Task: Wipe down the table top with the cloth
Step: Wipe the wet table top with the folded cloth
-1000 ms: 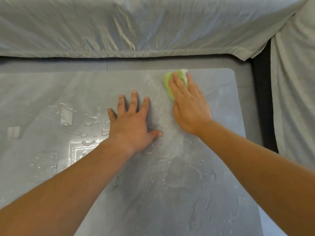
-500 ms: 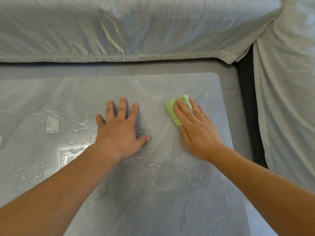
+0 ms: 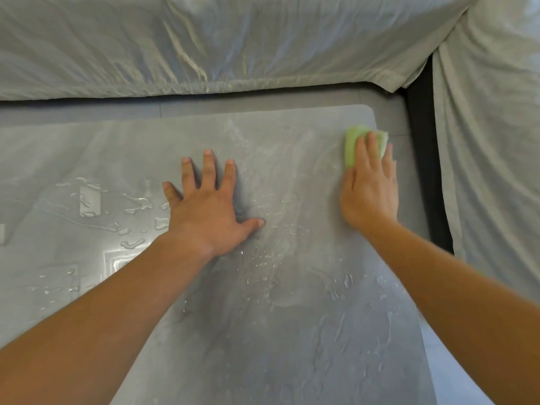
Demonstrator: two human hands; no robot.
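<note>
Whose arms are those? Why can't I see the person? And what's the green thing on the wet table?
There is no machine here, just a person. The picture comes from a small camera worn on the person's head. It looks forward and down, so you see only the two arms, as if they were your own. The left hand lies flat on the grey table with its fingers spread, holding nothing. The right hand presses flat on a green cloth near the table's far right corner; the cloth is for wiping. The shiny blobs are water drops, and the biggest ones are on the left side. Behind the table and to the right, pale sheets cover some furniture, so you can't see what is underneath.
</note>
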